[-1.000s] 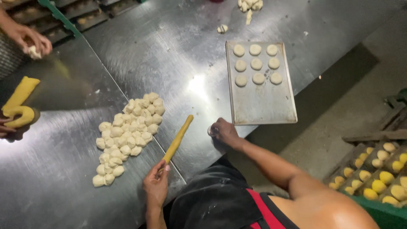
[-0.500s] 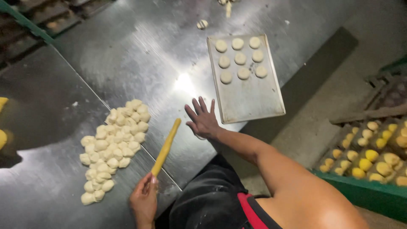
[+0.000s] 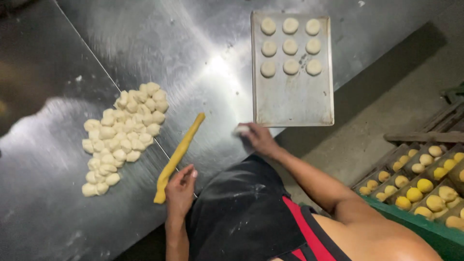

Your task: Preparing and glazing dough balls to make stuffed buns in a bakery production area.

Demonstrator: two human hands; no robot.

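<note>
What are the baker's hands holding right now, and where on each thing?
The left hand rests on the near end of the yellow dough rope. The right hand covers a small white dough piece at its fingertips.

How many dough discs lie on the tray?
9, on the far half of the tray, in three rows of three: far row, middle row, near row. None seems hidden.

Steel table (image 3: 145, 38) reflects overhead light; grey concrete floor (image 3: 386, 92) at right, green crate (image 3: 425, 227) of yellow rolls.
</note>
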